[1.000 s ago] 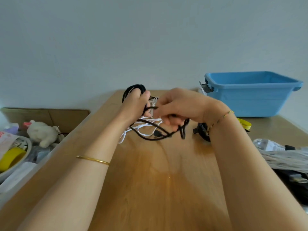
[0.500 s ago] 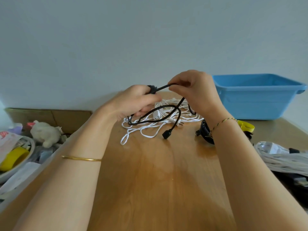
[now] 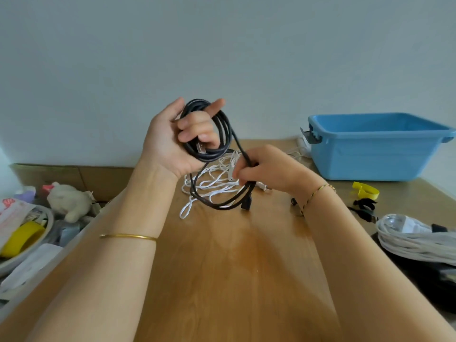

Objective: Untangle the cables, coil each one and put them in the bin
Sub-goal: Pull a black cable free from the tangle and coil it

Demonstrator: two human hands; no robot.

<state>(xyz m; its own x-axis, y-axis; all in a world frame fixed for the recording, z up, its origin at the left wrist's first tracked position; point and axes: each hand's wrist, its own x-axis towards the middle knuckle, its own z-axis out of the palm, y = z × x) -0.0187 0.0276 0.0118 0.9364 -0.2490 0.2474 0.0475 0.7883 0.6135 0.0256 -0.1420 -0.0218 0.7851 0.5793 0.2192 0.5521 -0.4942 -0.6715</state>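
My left hand (image 3: 172, 139) is raised above the wooden table (image 3: 222, 267), palm towards me, and its fingers curl through several loops of a black cable (image 3: 223, 129). The cable's loose end runs down to my right hand (image 3: 266, 169), which pinches it just above the table; a loop and a black plug (image 3: 245, 204) hang below that hand. A tangled white cable (image 3: 209, 186) lies on the table behind both hands. The blue bin (image 3: 375, 146) stands at the back right.
A coiled white cable (image 3: 414, 240) lies on dark items at the right edge. A yellow strap (image 3: 365, 190) and small black ties (image 3: 362, 204) sit in front of the bin. Left of the table are a tray with clutter (image 3: 24, 238) and a plush toy (image 3: 69, 201).
My left hand rose and turned palm towards me with more black loops around its fingers. My right hand dropped from above the white cable to near the table, still on the black cable.
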